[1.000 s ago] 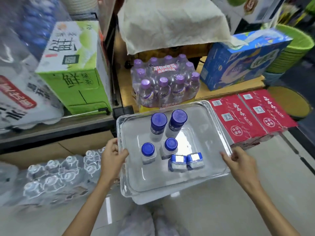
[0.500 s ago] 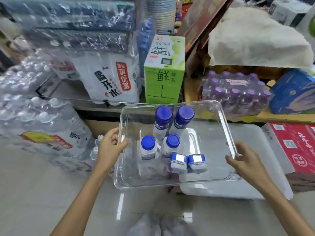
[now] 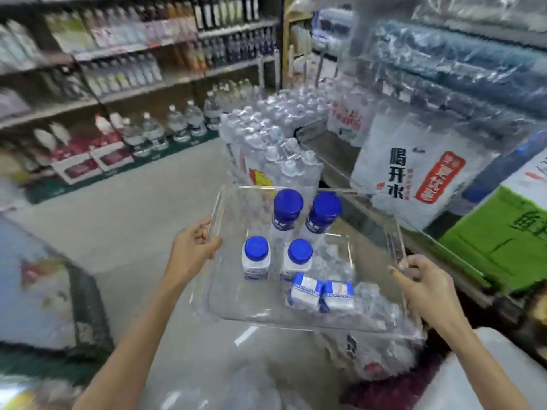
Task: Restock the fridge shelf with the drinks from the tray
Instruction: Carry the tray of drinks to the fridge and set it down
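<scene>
You are carrying the loaded tray through the shop; no fridge is in view.

Your left hand [image 3: 194, 250] and right hand [image 3: 426, 284] each keep a closed grip on a side rim of the clear plastic tray [image 3: 395, 244]. Between your grips sit two small cartons [image 3: 321, 293], then four blue-capped bottles [image 3: 291, 229]. Beyond lie shrink-wrapped water packs [image 3: 266, 143]. Next, find the fridge, keeping the tray level.

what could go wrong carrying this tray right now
1. The tall bottles stand loose in the clear tray; a tilt could topple them onto the small bottles or cartons.
2. The left hand and right hand grip only the thin side rims, so the smooth plastic might slip.
3. The water packs stacked right ahead could catch the tray's far edge.
</scene>
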